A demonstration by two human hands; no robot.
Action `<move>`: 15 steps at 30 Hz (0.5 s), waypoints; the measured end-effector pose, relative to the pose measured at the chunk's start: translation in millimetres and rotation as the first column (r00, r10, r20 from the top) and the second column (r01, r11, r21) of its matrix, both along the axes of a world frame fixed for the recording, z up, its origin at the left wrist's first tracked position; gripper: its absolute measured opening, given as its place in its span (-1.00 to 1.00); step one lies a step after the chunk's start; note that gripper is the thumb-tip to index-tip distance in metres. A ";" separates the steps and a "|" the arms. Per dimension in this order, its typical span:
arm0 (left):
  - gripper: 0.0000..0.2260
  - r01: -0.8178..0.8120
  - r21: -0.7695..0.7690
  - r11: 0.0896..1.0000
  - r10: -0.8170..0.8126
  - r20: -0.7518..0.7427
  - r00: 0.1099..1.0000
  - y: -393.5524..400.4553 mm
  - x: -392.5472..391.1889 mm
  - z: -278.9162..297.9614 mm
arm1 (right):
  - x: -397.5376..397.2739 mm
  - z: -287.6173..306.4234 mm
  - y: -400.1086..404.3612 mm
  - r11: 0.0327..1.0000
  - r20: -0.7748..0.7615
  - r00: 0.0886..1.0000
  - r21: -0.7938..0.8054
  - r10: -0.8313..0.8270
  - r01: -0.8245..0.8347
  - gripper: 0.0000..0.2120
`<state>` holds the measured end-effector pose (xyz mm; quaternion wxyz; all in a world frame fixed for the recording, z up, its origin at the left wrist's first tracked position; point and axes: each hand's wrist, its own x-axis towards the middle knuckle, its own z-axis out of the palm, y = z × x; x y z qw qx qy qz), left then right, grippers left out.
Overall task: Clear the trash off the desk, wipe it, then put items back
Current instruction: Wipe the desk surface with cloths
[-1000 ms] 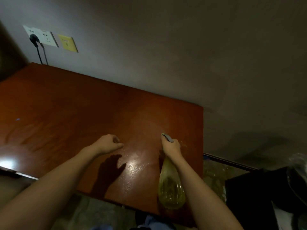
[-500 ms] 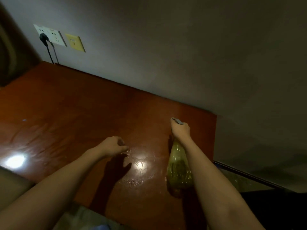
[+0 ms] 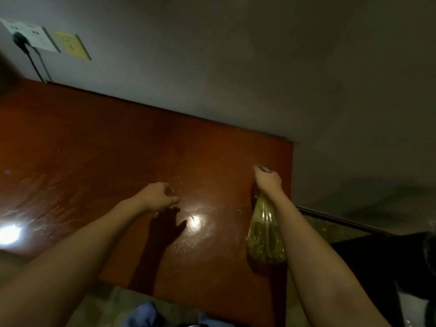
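Note:
The reddish-brown wooden desk [image 3: 106,149] fills the middle of the view, its top wet with fine droplets [image 3: 186,243] that glint under a light. My right hand [image 3: 267,181] grips the neck and trigger of a clear spray bottle [image 3: 265,237] of yellow liquid, near the desk's right edge. The bottle's body slopes back toward me under my forearm and its grey nozzle [image 3: 263,168] points away. My left hand [image 3: 157,195] hovers just above the desk's middle, fingers loosely curled and holding nothing.
A white wall socket [image 3: 28,35] with a black plug and cord sits at the far left, beside a yellow plate [image 3: 70,44]. A grey wall backs the desk. A dark object [image 3: 377,267] stands to the right, below desk height. Blue fabric [image 3: 144,315] shows at the bottom.
My right hand has carried the spray bottle farther out toward the desk's far right part. My left hand has stayed almost in place. The view has shifted slightly.

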<state>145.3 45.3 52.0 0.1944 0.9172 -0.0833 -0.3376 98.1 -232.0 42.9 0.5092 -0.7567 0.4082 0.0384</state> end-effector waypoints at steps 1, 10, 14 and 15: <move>-0.69 0.017 -0.001 1.000 -0.017 0.010 1.000 -0.2 -5.0 1.8 | -10.9 -1.6 4.0 1.000 -0.011 1.000 0.007 0.012 -0.012 -0.67; -0.68 0.107 -0.026 0.994 -0.105 0.078 0.991 14.2 -46.4 9.9 | -87.5 12.0 45.1 1.000 0.077 0.997 0.020 -0.012 0.011 -0.70; -0.65 0.129 -0.047 0.991 -0.125 0.078 0.989 26.3 -74.3 12.6 | -129.7 -1.7 73.7 1.000 -0.037 0.999 0.000 0.003 -0.003 -0.64; -0.64 0.132 -0.058 0.990 -0.127 0.083 0.988 29.8 -80.8 13.6 | -141.5 -5.5 79.8 1.000 -0.043 0.999 0.008 -0.005 0.005 -0.63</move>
